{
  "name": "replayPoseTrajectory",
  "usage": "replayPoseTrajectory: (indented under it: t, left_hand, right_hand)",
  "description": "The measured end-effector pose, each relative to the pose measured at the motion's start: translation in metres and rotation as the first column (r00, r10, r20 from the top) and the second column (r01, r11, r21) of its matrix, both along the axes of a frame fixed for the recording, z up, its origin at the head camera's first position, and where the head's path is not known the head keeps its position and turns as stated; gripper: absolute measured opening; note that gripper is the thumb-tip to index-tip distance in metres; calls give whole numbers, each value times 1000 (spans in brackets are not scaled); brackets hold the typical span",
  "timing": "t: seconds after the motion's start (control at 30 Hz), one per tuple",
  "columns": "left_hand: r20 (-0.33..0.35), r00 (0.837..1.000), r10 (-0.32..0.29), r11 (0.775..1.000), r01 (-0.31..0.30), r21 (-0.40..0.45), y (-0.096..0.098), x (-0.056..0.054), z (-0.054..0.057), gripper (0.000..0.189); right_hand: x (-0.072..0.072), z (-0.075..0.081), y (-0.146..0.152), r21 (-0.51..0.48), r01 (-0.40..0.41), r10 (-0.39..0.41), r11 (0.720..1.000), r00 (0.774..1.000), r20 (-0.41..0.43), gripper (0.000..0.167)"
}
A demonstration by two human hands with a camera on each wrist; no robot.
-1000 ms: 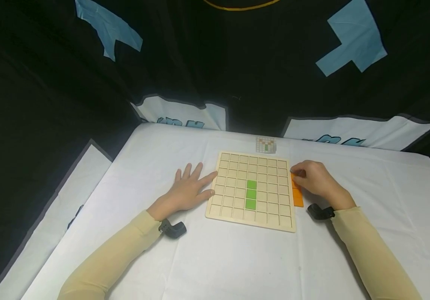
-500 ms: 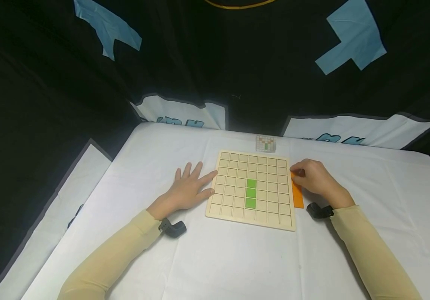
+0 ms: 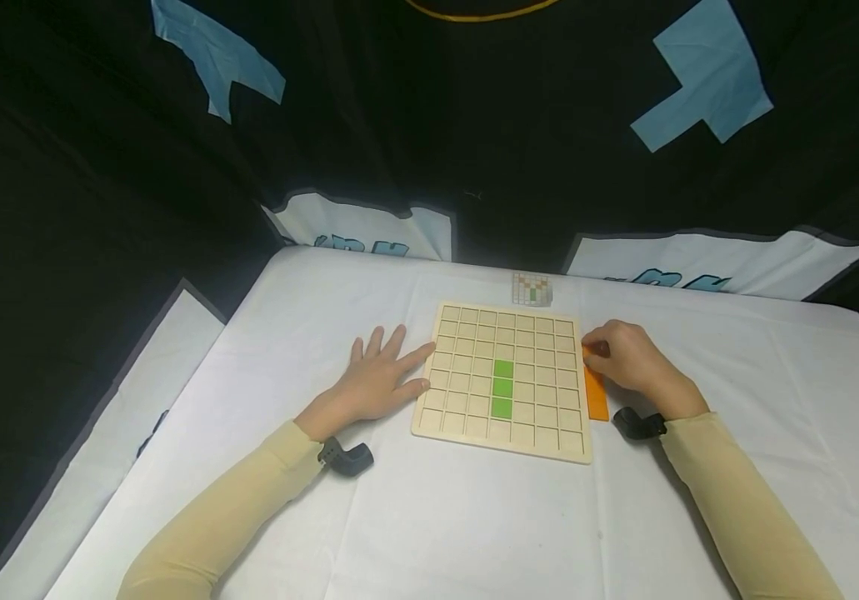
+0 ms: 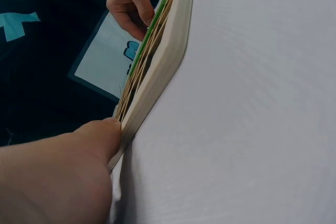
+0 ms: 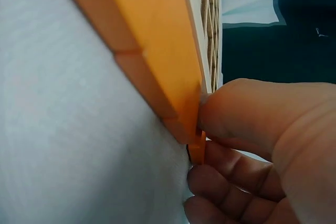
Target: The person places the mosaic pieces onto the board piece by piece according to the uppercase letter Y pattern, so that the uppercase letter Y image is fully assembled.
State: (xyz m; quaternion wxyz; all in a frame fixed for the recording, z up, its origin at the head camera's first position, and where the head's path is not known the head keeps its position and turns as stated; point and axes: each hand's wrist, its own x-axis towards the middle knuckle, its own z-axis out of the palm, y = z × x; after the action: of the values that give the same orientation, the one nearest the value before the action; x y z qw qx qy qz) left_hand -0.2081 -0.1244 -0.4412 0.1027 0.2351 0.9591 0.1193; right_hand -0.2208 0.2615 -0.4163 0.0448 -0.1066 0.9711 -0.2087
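A pale wooden board (image 3: 466, 427) with a grid of square cells lies on the white table, and a green strip of three squares (image 3: 502, 389) sits in its middle columns. My left hand (image 3: 375, 385) is spread flat at the board's left edge, its thumb and index fingertip touching the rim. Along the right edge lies a flat orange puzzle piece (image 3: 596, 400) made of joined squares. The right hand (image 3: 627, 358) pinches its far end; in the right wrist view the thumb (image 5: 231, 111) presses on the orange piece (image 5: 157, 30) with curled fingers beside it. Its full shape is hidden.
A small card (image 3: 531, 290) printed with a coloured grid lies behind the board. White cloth covers the table (image 3: 474, 533). Black curtains (image 3: 429, 125) with blue tape patches hang behind and to the left.
The orange piece's near end has slid slightly toward me along the board's right edge. The left hand, board and green strip stay where they were.
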Motion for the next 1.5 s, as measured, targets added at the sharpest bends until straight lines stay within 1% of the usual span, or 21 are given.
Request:
replayPoseTrajectory:
  t: [0.27,0.93,1.1,1.4,1.5]
  left_hand:
    - [2,1000,0,1000,0,0,1,1,0,62]
    - [6,1000,3,1000,-3,9,1,2,1,63]
    - [8,1000,2,1000,-2,9,1,1,1,63]
    - [4,1000,8,1000,-8,-8,2,0,1,63]
    - [2,1000,12,1000,-12,-9,1,0,0,63]
  right_hand:
    - [2,-1,1,-9,-6,6,1000,1000,-3,29]
    - [1,-2,3,-5,-4,4,1000,1000,-2,29]
    - [0,0,4,-9,-8,9,1000,1000,14,30]
    - [-3,6,0,-15,-2,2,1000,1000,11,33]
    - [-4,8,-3,-25,-18,18,1000,1000,-2,33]
